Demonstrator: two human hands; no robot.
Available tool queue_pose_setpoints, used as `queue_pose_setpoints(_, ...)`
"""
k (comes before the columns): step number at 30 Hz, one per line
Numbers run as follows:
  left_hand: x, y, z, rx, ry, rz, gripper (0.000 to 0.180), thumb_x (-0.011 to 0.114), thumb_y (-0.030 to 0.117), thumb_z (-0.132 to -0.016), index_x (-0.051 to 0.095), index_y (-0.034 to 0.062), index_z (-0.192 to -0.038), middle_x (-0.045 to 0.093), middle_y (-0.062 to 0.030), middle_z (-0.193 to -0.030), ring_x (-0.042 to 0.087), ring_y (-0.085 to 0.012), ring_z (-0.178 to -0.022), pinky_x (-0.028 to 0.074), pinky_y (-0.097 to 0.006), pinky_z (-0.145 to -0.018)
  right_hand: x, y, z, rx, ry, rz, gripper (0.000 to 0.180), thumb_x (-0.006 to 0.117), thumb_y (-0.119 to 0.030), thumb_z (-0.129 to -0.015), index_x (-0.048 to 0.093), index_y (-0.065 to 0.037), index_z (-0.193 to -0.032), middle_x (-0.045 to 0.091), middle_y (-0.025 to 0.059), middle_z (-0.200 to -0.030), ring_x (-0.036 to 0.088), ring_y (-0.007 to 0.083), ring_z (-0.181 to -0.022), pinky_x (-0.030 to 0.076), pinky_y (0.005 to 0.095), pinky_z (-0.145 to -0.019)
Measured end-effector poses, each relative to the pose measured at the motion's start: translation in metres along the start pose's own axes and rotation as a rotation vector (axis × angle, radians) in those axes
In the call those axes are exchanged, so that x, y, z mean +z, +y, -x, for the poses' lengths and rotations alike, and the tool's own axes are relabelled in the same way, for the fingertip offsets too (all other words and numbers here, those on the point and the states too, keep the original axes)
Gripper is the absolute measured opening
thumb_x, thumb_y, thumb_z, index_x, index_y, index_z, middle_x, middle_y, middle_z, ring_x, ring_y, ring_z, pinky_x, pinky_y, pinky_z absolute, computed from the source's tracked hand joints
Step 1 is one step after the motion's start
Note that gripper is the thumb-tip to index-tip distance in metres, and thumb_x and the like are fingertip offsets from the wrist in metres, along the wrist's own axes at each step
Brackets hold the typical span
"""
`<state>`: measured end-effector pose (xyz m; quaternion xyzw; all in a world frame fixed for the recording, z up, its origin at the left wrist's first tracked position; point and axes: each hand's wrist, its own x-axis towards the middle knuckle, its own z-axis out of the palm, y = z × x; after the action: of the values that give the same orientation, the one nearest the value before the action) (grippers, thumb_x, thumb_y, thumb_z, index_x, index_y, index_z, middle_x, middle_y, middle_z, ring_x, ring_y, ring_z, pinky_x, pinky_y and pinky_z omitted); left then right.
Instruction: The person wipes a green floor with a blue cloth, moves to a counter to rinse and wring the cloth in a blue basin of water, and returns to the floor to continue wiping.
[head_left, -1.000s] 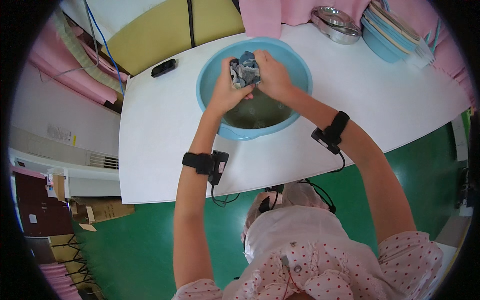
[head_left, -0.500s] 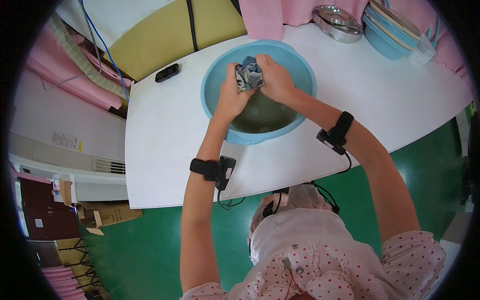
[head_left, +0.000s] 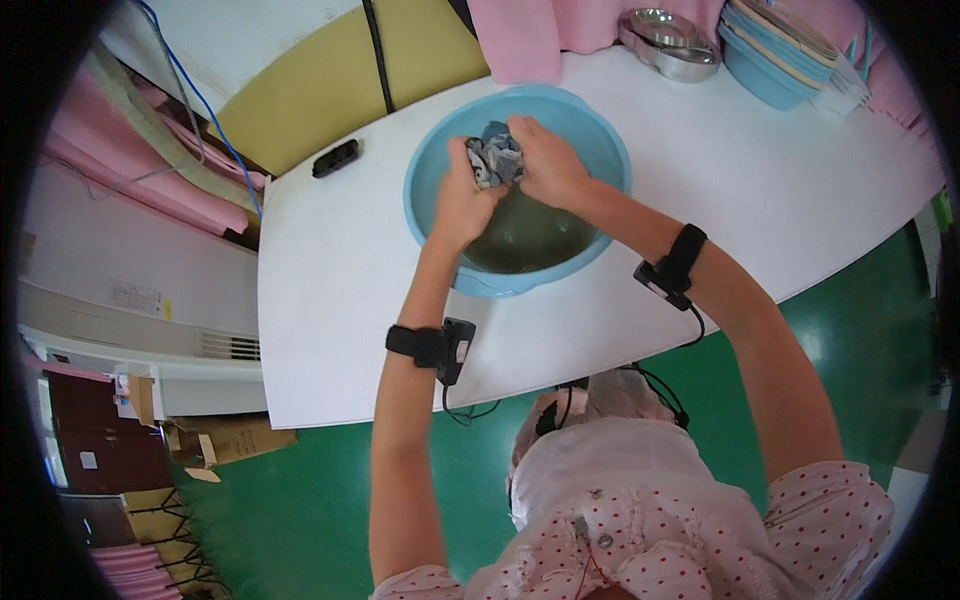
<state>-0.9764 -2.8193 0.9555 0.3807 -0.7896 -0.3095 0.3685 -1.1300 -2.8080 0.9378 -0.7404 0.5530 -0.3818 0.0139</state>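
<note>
A crumpled grey-and-black patterned cloth [head_left: 498, 160] is bunched up over the round light-blue plastic basin [head_left: 427, 180], held above the murky water [head_left: 530, 238] in it; the left hand [head_left: 466, 200] grips the cloth from one side, the right hand [head_left: 550, 170] from the other, both with fingers curled in around it, close together; from here I cannot tell how hard they squeeze. The basin stands on a white table [head_left: 335, 280] with a curved edge; a small black oblong object [head_left: 336, 158] lies to its left; shiny round metal dishes [head_left: 678, 55] and a stack of blue and beige plastic basins [head_left: 770, 70] sit at the far right.
</note>
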Motion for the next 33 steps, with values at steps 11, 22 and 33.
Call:
queue_pose_setpoints(11, -0.017, -0.004, 0.0, 0.112, 0.208, 0.203, 0.067, 0.059, 0.018, -0.077, 0.026, 0.0089, -0.134, 0.04, -0.0174, -0.122, 0.049, -0.0254, -0.1, 0.043, -0.036, -0.081, -0.033, 0.018, -0.019, 0.096, 0.488, -0.264, 0.055, 0.068, -0.002, -0.06, 0.045, 0.0, -0.11, 0.054, 0.019, -0.104, 0.056, 0.0357, -0.093, 0.045, 0.04, -0.081)
queue_pose_setpoints(22, -0.023, 0.005, 0.004, 0.187, 0.304, -0.003, 0.051, 0.044, -0.006, -0.077, 0.035, 0.0019, -0.127, 0.043, -0.0153, -0.126, 0.057, -0.027, -0.101, 0.047, -0.032, -0.08, -0.137, 0.073, 0.085, 0.996, 0.119, -0.536, 0.029, 0.071, -0.022, -0.071, 0.058, -0.001, -0.084, 0.057, 0.0028, -0.068, 0.053, 0.0118, -0.057, 0.043, 0.0259, -0.046)
queue_pose_setpoints(33, 0.044, 0.058, 0.108, 0.771, -0.156, -0.227, 0.035, 0.053, -0.005, -0.066, 0.056, 0.0019, -0.1, 0.052, -0.0174, -0.113, 0.053, -0.0329, -0.102, 0.045, -0.042, -0.084, -0.148, 0.109, 0.198, 0.558, 0.051, -0.276, 0.05, 0.07, -0.013, -0.073, 0.05, -0.003, -0.118, 0.05, 0.0139, -0.123, 0.051, 0.0253, -0.105, 0.045, 0.0323, -0.086)
